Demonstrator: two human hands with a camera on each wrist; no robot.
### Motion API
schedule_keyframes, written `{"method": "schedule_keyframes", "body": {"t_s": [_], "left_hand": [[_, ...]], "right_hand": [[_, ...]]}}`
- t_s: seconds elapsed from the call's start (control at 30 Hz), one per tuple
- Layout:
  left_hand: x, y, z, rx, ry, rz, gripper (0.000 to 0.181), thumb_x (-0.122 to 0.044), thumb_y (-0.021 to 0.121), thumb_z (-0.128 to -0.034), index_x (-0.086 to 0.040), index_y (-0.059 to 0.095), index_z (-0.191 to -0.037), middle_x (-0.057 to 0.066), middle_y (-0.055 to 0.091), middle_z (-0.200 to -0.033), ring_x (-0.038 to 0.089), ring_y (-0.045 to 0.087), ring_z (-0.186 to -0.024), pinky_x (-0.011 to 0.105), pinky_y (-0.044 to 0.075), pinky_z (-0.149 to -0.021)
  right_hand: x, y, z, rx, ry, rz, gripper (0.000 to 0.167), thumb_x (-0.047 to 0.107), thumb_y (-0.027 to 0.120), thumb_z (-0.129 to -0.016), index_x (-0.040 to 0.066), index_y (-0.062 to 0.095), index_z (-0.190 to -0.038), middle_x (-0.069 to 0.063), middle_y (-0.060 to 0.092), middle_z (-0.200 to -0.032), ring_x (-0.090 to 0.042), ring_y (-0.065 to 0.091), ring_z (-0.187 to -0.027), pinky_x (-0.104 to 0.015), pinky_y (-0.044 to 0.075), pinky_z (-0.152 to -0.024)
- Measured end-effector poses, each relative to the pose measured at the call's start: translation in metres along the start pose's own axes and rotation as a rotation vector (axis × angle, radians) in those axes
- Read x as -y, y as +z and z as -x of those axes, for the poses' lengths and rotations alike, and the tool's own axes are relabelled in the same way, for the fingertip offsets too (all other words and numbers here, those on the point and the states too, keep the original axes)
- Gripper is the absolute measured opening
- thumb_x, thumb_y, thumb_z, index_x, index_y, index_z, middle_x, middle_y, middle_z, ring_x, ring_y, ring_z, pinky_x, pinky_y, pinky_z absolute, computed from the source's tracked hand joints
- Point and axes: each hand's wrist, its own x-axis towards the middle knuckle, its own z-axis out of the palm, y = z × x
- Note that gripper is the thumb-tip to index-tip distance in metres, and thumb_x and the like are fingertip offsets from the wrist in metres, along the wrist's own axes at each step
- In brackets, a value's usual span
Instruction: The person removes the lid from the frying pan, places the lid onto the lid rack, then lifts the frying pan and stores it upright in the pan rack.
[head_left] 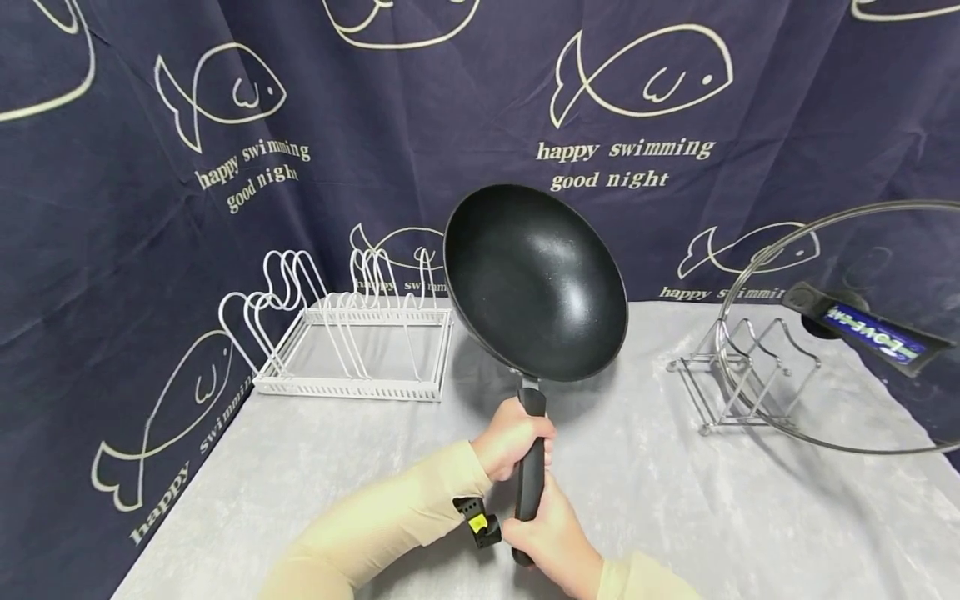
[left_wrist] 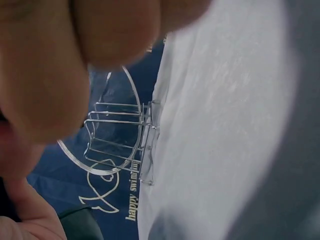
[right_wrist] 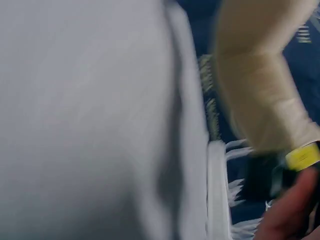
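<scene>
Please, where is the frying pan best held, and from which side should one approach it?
Probably around the long black handle, from the near side: it is slim and points that way, while the wide bowl sits at the far end, tilted up.

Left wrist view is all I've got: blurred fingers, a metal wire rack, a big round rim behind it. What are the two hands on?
Observer: Head view shows the left hand and right hand both gripping the handle of a black pan.
Operator: Which one's nearer the bowl end?
Observer: The left; the right holds lower, near the handle's free end.
Operator: Anything else out that I'm missing?
Observer: Yes, a white wire rack, to the left of the pan in the head view.
</scene>
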Motion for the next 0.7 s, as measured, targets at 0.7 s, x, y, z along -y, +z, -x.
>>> {"method": "schedule_keyframes", "body": {"t_s": [0.7], "left_hand": [[-0.009, 0.007, 0.011, 0.105, 0.078, 0.048, 0.019, 0.007, 0.054, -0.0726, -0.008, 0.048, -0.062, 0.001, 0.051, -0.053, 0.01, 0.048, -0.046, 0.021, 0.04, -0.048]], "right_hand": [[0.013, -0.003, 0.003, 0.019, -0.009, -0.131, 0.021, -0.01, 0.049, -0.071, 0.007, 0.041, -0.08, -0.001, 0.046, -0.055, -0.01, 0.051, -0.043, -0.024, 0.046, -0.044]]}}
